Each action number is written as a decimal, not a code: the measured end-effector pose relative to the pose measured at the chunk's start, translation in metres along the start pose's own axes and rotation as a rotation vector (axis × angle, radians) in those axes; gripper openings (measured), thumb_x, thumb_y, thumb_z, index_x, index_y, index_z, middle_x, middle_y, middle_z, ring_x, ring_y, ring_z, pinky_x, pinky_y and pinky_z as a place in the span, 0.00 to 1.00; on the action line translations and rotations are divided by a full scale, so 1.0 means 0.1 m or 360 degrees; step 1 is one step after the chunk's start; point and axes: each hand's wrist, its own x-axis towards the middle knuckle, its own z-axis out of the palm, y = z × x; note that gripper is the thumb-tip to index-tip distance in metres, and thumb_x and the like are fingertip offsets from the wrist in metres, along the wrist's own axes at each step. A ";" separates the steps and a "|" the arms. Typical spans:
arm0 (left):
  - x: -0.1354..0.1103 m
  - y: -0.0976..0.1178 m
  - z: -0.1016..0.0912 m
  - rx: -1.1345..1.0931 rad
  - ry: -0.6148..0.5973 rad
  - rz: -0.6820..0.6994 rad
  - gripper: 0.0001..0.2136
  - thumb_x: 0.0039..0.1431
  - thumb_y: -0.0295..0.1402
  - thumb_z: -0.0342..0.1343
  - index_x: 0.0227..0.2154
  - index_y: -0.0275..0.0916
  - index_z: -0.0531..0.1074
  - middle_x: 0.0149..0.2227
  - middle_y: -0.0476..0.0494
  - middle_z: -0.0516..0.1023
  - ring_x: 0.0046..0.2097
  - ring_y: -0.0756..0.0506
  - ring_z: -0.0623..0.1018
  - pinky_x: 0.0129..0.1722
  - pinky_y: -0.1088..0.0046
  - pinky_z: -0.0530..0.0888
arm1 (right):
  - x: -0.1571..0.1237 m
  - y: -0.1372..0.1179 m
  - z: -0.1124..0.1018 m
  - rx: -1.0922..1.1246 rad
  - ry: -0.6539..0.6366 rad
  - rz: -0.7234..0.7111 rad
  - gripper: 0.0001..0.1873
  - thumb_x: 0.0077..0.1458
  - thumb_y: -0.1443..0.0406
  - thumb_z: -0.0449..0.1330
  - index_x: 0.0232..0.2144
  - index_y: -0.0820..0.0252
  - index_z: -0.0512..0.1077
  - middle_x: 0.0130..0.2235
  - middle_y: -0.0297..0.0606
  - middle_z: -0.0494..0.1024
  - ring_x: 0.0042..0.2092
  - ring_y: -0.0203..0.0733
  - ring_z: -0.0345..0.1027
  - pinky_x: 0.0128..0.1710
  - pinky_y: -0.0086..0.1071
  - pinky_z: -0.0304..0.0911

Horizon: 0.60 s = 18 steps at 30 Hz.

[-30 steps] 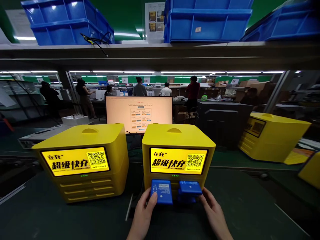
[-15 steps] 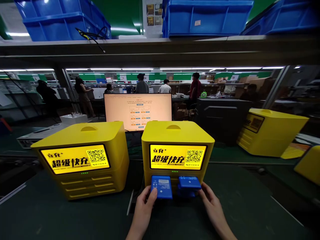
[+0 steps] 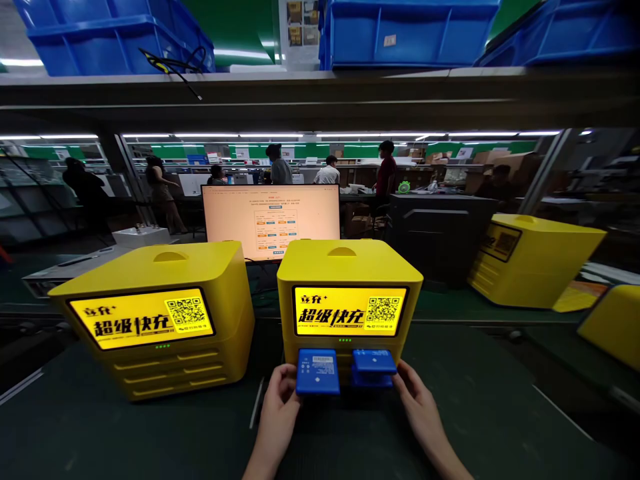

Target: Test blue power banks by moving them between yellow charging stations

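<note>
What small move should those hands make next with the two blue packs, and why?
Probably push both packs further in. The left hand holds a blue pack and the right hand another blue pack, both jutting from the front of the yellow cabinet below its lit screen. They look only partly seated.

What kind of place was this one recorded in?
Most likely a factory assembly or test line. Identical yellow charging cabinets stand along a dark workbench, blue storage bins sit on the shelf above, and other workers stand at benches behind the monitor.
</note>
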 end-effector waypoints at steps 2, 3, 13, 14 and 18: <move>0.00 -0.01 -0.05 0.0253 -0.0030 -0.0016 0.18 0.50 0.49 0.53 0.34 0.40 0.63 0.28 0.48 0.70 0.32 0.46 0.71 0.31 0.73 0.66 | 0.00 -0.01 0.00 0.0012 -0.0005 0.0007 0.29 0.49 0.48 0.60 0.48 0.58 0.70 0.51 0.39 0.73 0.55 0.52 0.63 0.49 0.36 0.65; 0.01 -0.01 -0.08 0.0375 -0.0068 -0.0033 0.16 0.51 0.49 0.52 0.33 0.41 0.64 0.30 0.47 0.71 0.34 0.45 0.72 0.33 0.72 0.66 | -0.01 -0.01 0.00 0.0012 -0.0012 0.0016 0.29 0.49 0.48 0.60 0.49 0.59 0.69 0.51 0.39 0.73 0.55 0.52 0.63 0.49 0.36 0.65; 0.07 -0.09 -0.01 -0.0286 -0.0150 -0.0553 0.34 0.38 0.51 0.61 0.47 0.37 0.66 0.41 0.38 0.75 0.39 0.41 0.76 0.35 0.69 0.71 | 0.00 -0.01 -0.02 0.0018 -0.0043 0.0044 0.30 0.50 0.49 0.60 0.50 0.60 0.68 0.52 0.42 0.72 0.56 0.52 0.62 0.49 0.37 0.65; 0.06 -0.08 -0.01 -0.0334 -0.0162 -0.0573 0.32 0.39 0.48 0.62 0.48 0.37 0.66 0.42 0.38 0.75 0.40 0.41 0.76 0.36 0.68 0.72 | 0.00 -0.01 -0.02 0.0017 -0.0036 0.0037 0.30 0.50 0.49 0.60 0.50 0.60 0.68 0.52 0.42 0.72 0.56 0.52 0.62 0.49 0.37 0.65; 0.11 -0.05 0.06 -0.0463 -0.0230 -0.0616 0.20 0.47 0.35 0.59 0.44 0.34 0.69 0.43 0.36 0.75 0.43 0.40 0.75 0.38 0.67 0.74 | 0.00 -0.05 -0.01 -0.0027 0.0019 -0.0009 0.29 0.47 0.48 0.61 0.47 0.60 0.71 0.49 0.41 0.75 0.54 0.52 0.65 0.49 0.38 0.65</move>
